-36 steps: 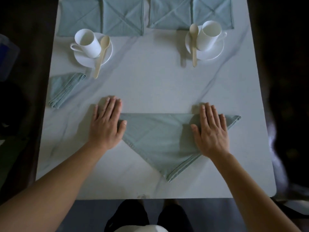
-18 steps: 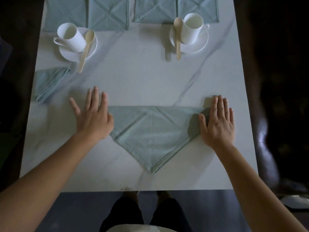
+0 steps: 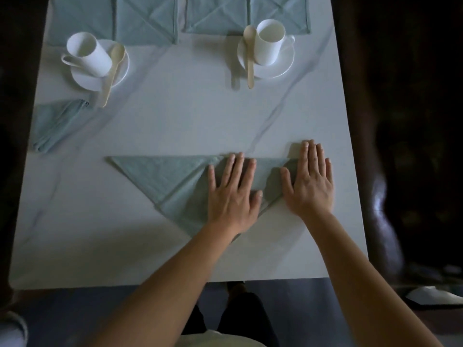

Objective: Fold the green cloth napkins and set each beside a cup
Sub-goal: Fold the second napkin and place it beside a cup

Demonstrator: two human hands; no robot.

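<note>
Pale green cloth napkin, folded to a triangle (image 3: 162, 174), lies flat on the white marble-look table (image 3: 175, 121), near side, centre-right. Long edge runs L–R on the far side; apex points back toward the person.

L hand (image 3: 233, 194): flat, fingers straight and spread, palm down on the right half of the triangle. R hand (image 3: 309, 186): also flat with fingers straight, over the right corner, partly on bare tabletop. Neither hand pinches or curls on anything; both just press.

Key relation: the left tip of the triangle is free and lies well to the left of both hands, along the long edge. L hand is nearer to it. R corner is pinned under R hand. Likely this is a smoothing pass before the next fold.

Vs 0.5 s ago: L hand sat at the left corner, hands wide apart. Now L hand has crossed to just beside R hand, and the left tip is uncovered. R hand is at the same corner.
</note>
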